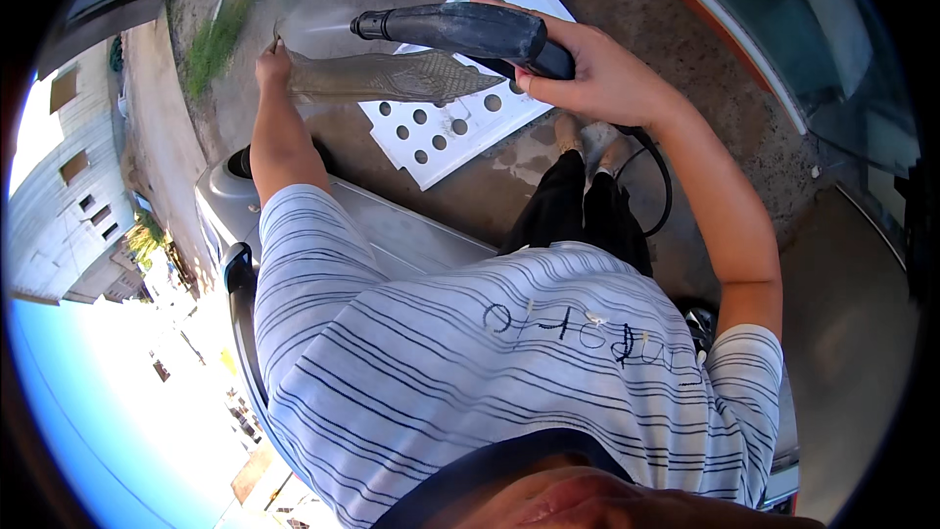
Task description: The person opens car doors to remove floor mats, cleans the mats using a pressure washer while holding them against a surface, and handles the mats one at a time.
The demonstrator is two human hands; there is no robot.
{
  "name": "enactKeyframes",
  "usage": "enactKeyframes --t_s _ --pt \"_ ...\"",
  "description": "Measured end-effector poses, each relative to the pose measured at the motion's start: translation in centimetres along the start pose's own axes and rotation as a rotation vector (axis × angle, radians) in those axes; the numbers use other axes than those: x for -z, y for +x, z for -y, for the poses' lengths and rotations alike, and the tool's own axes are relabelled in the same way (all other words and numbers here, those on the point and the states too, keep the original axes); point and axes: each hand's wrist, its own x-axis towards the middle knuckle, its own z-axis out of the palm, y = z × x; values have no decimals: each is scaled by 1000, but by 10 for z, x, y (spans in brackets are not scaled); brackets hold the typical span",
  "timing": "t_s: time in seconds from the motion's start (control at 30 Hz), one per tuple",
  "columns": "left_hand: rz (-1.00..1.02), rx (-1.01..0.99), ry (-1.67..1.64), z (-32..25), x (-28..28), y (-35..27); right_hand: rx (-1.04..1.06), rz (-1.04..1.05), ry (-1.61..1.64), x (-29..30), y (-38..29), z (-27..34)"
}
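My right hand [609, 73] grips a black pressure-washer spray gun [455, 28] held out before my chest. Its nozzle points left, and a thin white jet of water leaves it, spreading into mist. At arm's length, my left hand [273, 66] pinches one end of a wet, grey-brown textured mat [360, 79], which looks like a car floor mat. The mat stretches right from that hand, beneath the gun's barrel, and ends near the gun's grip. Below it, a white panel with round holes [470, 144] lies on the wet ground, partly covered by mat and gun.
A black hose [668, 198] loops down from the gun beside my legs. Close on my left stands a silver car [422, 242]. Glass panes with a white and orange frame [782, 99] rise on the right. Grass [213, 44] and a pale building [88, 154] are farther left.
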Motion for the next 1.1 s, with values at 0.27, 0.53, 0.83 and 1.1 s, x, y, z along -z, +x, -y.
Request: enactKeyframes --t_s 0.27,0.53,0.83,1.1 --pt "-84 28 -142 7 -14 -12 1 20 -69 0 1 5" --pt "-142 67 -214 -10 0 -25 31 11 -178 -9 4 1" --pt "-93 61 -156 -19 16 -31 17 25 -148 -24 9 8" --pt "-86 60 -102 -3 17 -23 52 -3 -129 -32 14 6"
